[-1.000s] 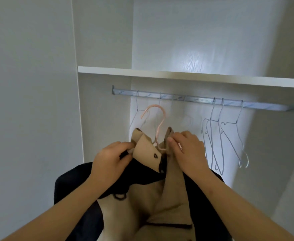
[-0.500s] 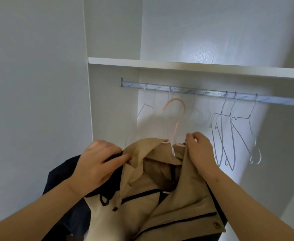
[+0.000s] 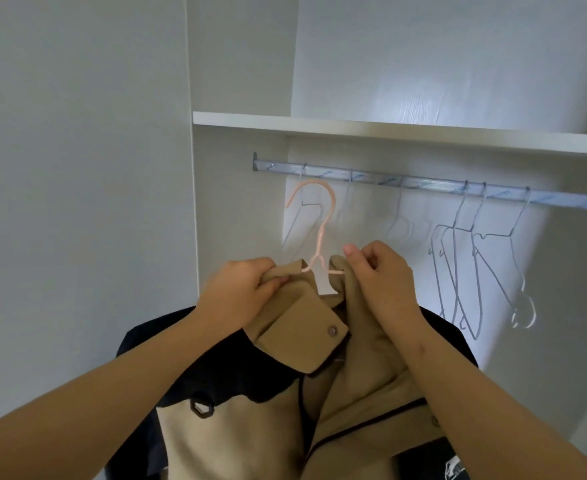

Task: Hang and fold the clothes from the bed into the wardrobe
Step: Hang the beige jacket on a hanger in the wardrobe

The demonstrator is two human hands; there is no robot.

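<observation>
As it stands open ahead, wardrobe (image 3: pixel 242 209): one white shelf (image 3: pixel 389 131) over one metal rail (image 3: pixel 423 186)
Rail holds: six wire hangers (image 3: pixel 459 206), three grey ones bunched at the right, three fainter ones spread along the left
Pink hanger (image 3: pixel 321 233): one, hook just below the rail and not on it, shoulders tucked inside the collar
Jacket (image 3: pixel 354 393): one, tan with black shoulders, held up before the wardrobe, below the rail; one collar flap with a snap button folded forward
Left hand (image 3: pixel 240 292): fingers clenched round the collar's left side
Right hand (image 3: pixel 378 278): pinching the collar's right side at the hanger's wire, thumb pointing up
Forearms: two, bare, reaching up from the lower corners
</observation>
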